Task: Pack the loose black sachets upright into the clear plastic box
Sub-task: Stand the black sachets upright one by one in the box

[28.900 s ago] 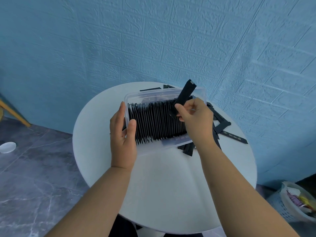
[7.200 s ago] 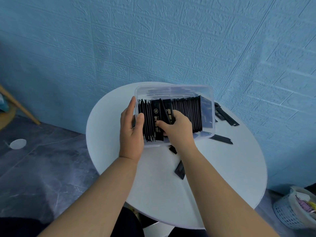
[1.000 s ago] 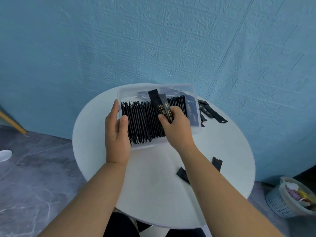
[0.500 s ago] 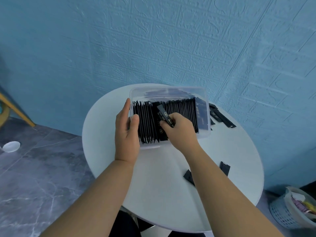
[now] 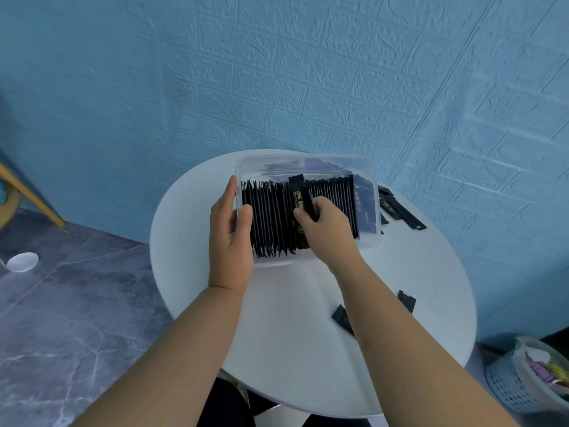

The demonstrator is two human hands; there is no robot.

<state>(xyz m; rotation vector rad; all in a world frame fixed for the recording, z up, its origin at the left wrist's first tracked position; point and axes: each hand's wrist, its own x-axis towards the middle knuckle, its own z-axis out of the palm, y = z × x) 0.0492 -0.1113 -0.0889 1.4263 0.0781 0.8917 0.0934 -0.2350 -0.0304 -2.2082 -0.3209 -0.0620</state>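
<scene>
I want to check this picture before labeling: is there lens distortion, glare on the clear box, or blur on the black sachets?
Head view: wide-angle distortion bends the brick lines of the wall near the edges. Head view: light is soft and even, with no hard shadows on the table. Head view: the clear plastic box shows only faint pale reflections, no strong glare. Head view: gold print on the sachet pinched by the right hand is soft, hardly readable.
</scene>
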